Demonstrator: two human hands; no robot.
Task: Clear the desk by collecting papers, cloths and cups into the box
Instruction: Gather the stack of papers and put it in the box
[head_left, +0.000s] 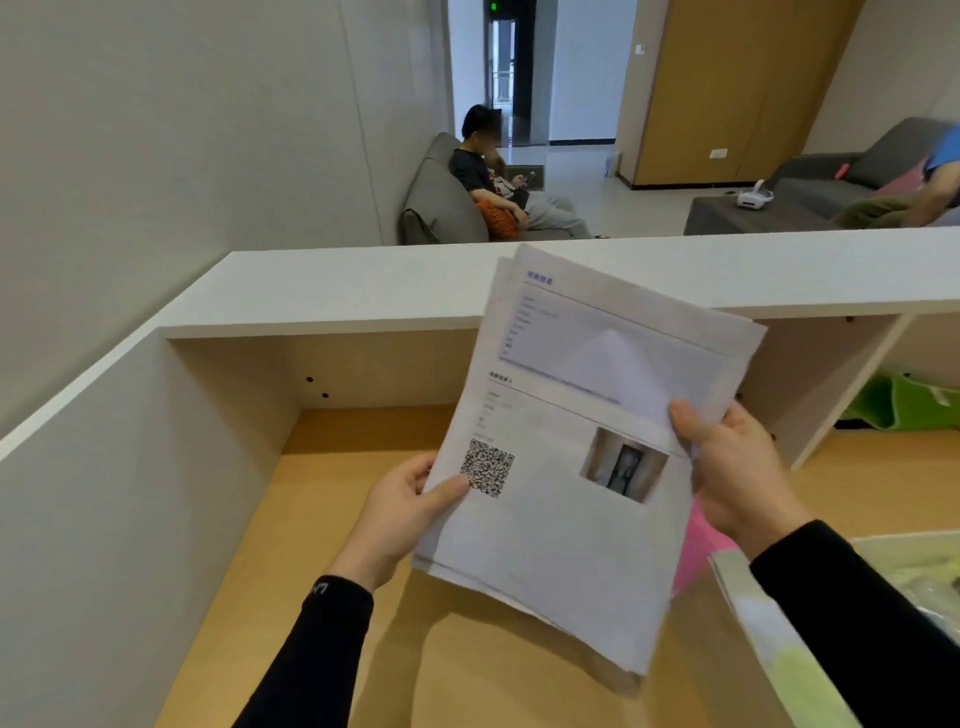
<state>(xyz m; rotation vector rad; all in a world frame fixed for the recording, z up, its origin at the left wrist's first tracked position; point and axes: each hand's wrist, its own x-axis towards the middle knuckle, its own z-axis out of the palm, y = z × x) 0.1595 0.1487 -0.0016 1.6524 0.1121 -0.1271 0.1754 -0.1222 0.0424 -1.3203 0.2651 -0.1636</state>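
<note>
While the left hand (410, 512) and right hand (740, 475) pinch opposite edges of the white printed paper stack (566, 519) above the wooden desk (322, 571), paper-collecting seems underway; next, it should swing right into the pale box (763, 634).

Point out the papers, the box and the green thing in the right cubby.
papers (566, 525), head view, blank lower half of top sheet.
box (763, 639), head view, its patterned left wall.
green thing (904, 410), head view, its front face.
</note>
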